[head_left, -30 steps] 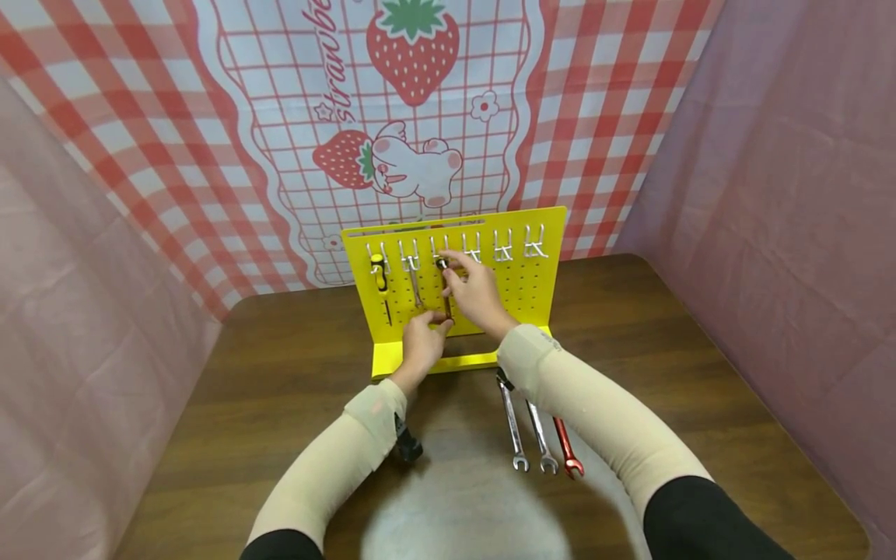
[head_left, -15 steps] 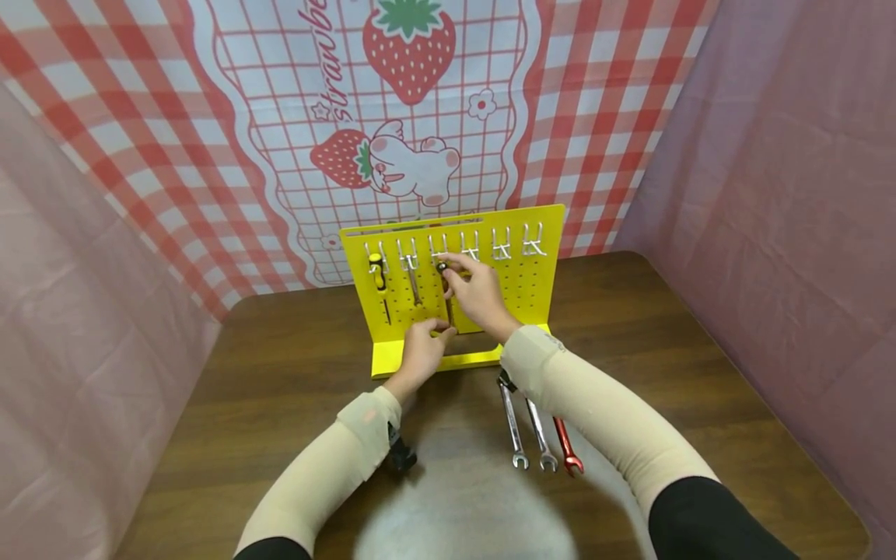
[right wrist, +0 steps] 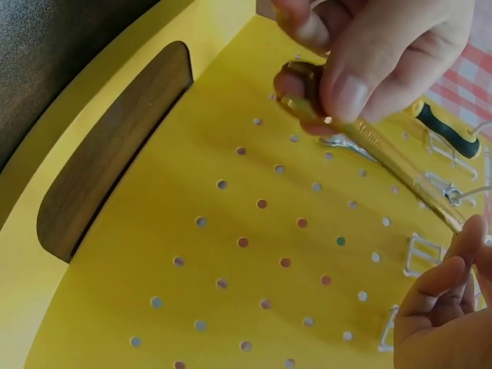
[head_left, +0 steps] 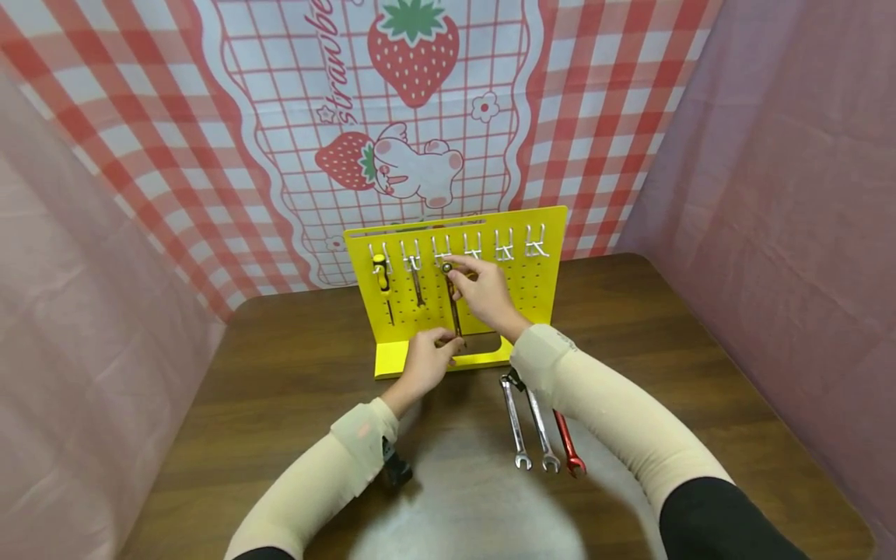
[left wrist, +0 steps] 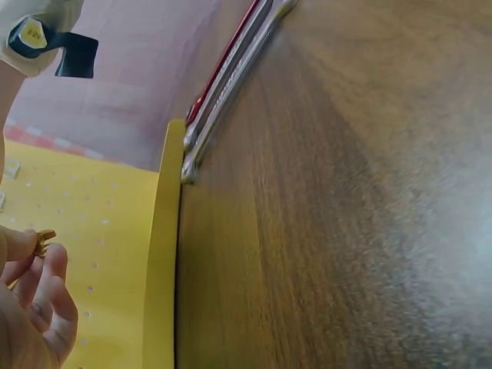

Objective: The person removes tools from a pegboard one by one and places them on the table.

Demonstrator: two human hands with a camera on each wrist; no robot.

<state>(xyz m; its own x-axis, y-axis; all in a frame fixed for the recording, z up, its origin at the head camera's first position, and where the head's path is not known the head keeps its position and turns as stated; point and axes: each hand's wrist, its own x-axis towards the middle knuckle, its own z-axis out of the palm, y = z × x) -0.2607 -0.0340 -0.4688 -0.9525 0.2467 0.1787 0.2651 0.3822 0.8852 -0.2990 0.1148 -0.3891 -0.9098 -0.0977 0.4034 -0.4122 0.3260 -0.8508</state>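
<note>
Both hands hold one combination wrench [head_left: 454, 307] in front of the yellow pegboard [head_left: 532, 292]. In the right wrist view the wrench [right wrist: 407, 173] looks gold and shiny. My left hand [head_left: 425, 364] pinches its lower, open end between thumb and fingers. My right hand [head_left: 486, 295] is at the upper ring end, just below the third hook from the left; in the right wrist view my right hand's [right wrist: 446, 307] fingers meet that end. Whether the ring touches the hook cannot be told. A yellow-and-black screwdriver [head_left: 381, 274] and a smaller wrench [head_left: 417, 284] hang on the two leftmost hooks.
Two silver wrenches [head_left: 513, 424] and a red wrench [head_left: 568, 443] lie on the wooden table [head_left: 280, 404], partly under the right forearm. More double hooks [head_left: 536, 243] line the pegboard's top right. Fabric curtains [head_left: 728, 179] enclose the sides, with a checked cloth behind.
The wrench's lower end has swung down and toward me with my left hand. The ring end and right hand have shifted slightly down and to the right.
</note>
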